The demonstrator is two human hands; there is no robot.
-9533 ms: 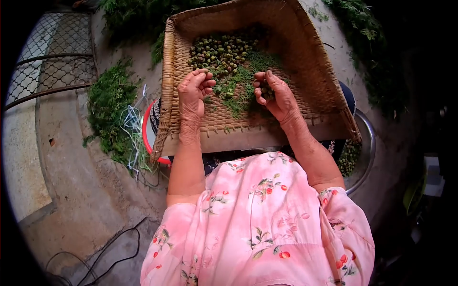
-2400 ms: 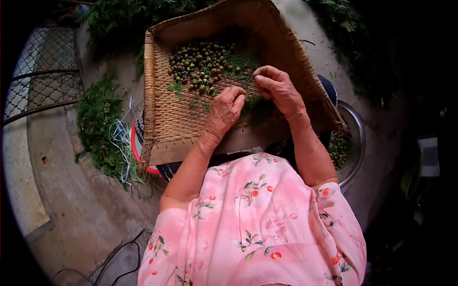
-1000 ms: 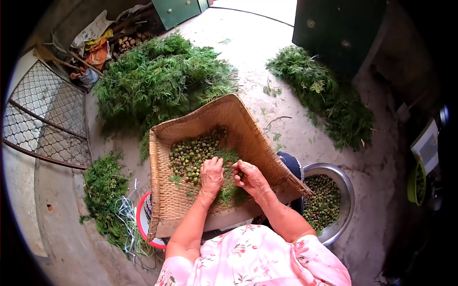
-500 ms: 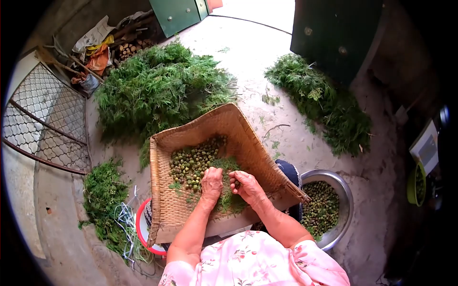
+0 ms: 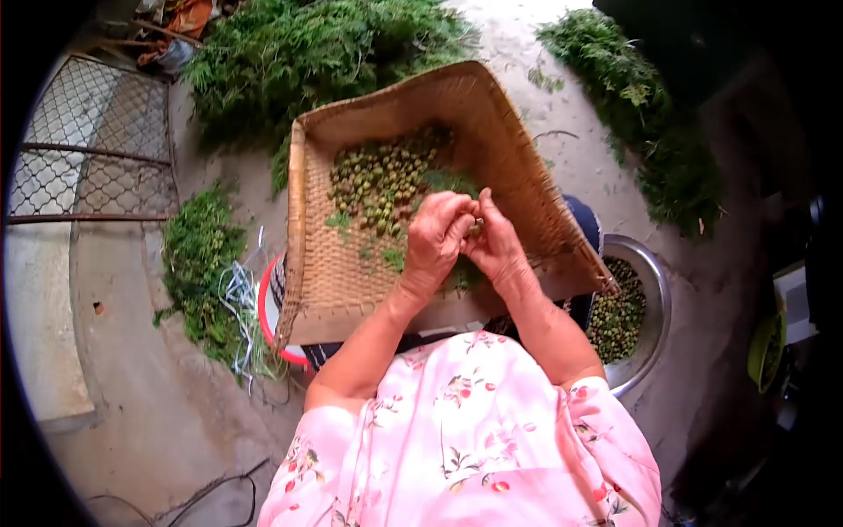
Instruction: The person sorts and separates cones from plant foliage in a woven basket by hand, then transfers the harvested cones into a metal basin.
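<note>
I've got my left hand (image 5: 436,239) and right hand (image 5: 499,248) touching over the woven basket (image 5: 297,202), right fingers curled round what looks like a green cone (image 5: 476,229), left grip I can't tell. Loose cones (image 5: 379,183) heaped in there look already stripped, but leafy sprigs (image 5: 450,181) lie beside them. Metal basin (image 5: 654,321) alongside holds plenty too; no telling if the branches (image 5: 325,70) farther off are done.

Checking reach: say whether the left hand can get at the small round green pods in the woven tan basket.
Probably yes: the left hand is close beside those pods, nothing visible between.
</note>
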